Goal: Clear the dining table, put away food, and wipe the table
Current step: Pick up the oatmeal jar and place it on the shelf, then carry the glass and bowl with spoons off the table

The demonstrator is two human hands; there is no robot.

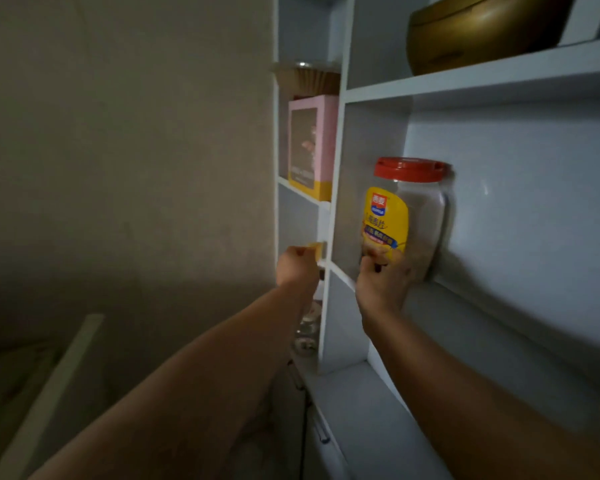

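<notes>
A clear plastic jar [409,216] with a red lid and a yellow label stands on a white shelf [471,306] of a wall unit. My right hand [385,275] grips the jar at its base, fingers curled round the bottom. My left hand [297,265] is at the narrow compartment to the left and pinches a small yellow thing [316,249], partly hidden by my fingers. Both forearms reach up from the bottom of the view.
A pink and yellow box [310,147] sits in the narrow compartment above, with a brown pleated item [309,79] over it. A gold bowl-shaped vessel [482,29] fills the top shelf. Glass items [307,330] stand below my left hand. A plain wall lies to the left.
</notes>
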